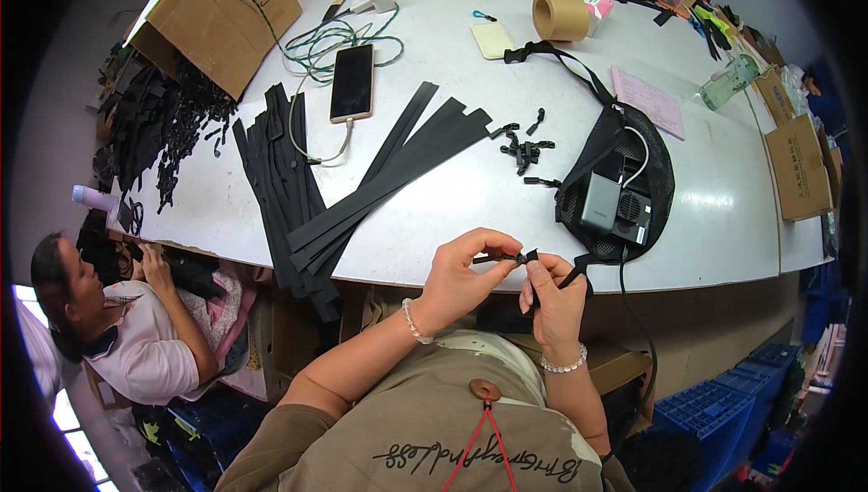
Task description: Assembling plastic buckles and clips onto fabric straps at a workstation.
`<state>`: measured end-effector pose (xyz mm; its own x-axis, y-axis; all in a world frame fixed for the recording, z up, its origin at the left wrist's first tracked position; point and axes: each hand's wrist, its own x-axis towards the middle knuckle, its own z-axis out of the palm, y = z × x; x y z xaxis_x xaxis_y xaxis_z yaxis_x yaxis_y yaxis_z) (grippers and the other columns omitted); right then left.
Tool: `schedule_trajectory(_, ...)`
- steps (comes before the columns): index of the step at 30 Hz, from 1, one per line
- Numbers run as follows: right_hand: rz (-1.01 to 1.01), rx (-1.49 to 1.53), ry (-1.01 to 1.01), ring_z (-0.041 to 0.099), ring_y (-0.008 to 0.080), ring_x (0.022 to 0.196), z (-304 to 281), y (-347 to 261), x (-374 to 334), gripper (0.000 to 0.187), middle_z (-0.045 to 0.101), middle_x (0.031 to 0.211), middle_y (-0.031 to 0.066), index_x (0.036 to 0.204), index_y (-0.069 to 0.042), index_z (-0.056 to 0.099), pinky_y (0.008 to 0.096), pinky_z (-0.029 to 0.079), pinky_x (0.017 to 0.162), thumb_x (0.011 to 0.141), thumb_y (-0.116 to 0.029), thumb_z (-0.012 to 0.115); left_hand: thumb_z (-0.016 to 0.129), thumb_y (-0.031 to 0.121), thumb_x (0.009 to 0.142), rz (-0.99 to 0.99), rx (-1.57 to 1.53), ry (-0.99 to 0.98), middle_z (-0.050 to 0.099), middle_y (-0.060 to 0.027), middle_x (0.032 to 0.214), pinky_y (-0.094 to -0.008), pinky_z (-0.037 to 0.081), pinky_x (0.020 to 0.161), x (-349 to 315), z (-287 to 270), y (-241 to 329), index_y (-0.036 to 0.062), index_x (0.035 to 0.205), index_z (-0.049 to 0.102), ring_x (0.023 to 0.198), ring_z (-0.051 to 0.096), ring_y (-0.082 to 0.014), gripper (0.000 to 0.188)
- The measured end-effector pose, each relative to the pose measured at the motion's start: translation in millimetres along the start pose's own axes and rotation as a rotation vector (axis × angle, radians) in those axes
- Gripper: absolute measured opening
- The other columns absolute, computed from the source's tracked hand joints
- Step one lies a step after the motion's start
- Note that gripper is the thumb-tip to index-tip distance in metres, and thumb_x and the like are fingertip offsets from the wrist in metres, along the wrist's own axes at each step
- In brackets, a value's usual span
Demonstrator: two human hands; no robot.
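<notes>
My left hand (463,277) and my right hand (554,304) meet in front of my chest, at the table's near edge. Between the left thumb and forefinger is a small black fitting (519,259), pinched near the fingertips of the other hand. A black strip (532,266) is gripped by my right hand, part of it hidden behind the fingers. More small black fittings (523,154) lie in a loose pile beyond my hands. Flat black strips (389,186) fan out on the table to the left, some hanging over its edge.
A black mesh pouch (665,166) holding a grey power bank (600,203) lies right. A charging phone (352,83), a tape roll (559,16) and a cardboard box (217,13) are farther back. A co-worker (136,329) sits left; blue crates (710,415) stand right.
</notes>
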<state>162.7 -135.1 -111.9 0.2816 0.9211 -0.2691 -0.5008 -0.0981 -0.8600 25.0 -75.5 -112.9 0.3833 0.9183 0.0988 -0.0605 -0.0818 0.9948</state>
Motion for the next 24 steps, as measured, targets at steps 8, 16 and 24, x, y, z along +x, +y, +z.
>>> schedule_trajectory(8,-0.034,-0.030,0.019,0.049,0.0063,0.048,1.8,1.3,0.3,0.014,0.061,0.075,0.0074,0.092,0.008,0.060,0.0195,0.040,0.038,0.082,0.000,0.064,0.065,-0.005,0.076,0.066,0.088,-0.037,0.063,-0.0063,0.093,-0.0251,0.050,0.079,-3.0,0.1,0.1,-0.0003,0.096,0.060,0.087,0.061,-0.0124,0.022)
schedule_trajectory(16,-0.066,-0.075,-0.008,0.051,0.0055,0.049,-0.6,1.6,-1.7,0.013,0.062,0.070,0.0055,0.093,0.007,0.061,0.0177,0.039,0.041,0.082,0.002,0.061,0.059,0.011,0.088,-0.471,-0.680,-0.129,0.061,-0.0050,0.094,-0.0247,0.051,0.079,-6.3,-1.1,-8.4,0.0036,0.098,0.056,0.087,0.059,-0.0107,0.013)
schedule_trajectory(24,-0.105,-0.297,-0.166,0.056,0.0052,0.059,-7.2,-9.3,3.9,0.015,0.064,0.074,0.0044,0.095,0.005,0.064,0.0154,0.041,0.047,0.081,0.001,0.063,0.059,0.018,0.089,-0.740,-0.849,-0.309,0.061,-0.0009,0.086,-0.0202,0.052,0.069,-4.4,-9.7,-8.4,0.0066,0.098,0.057,0.078,0.059,-0.0062,0.014)
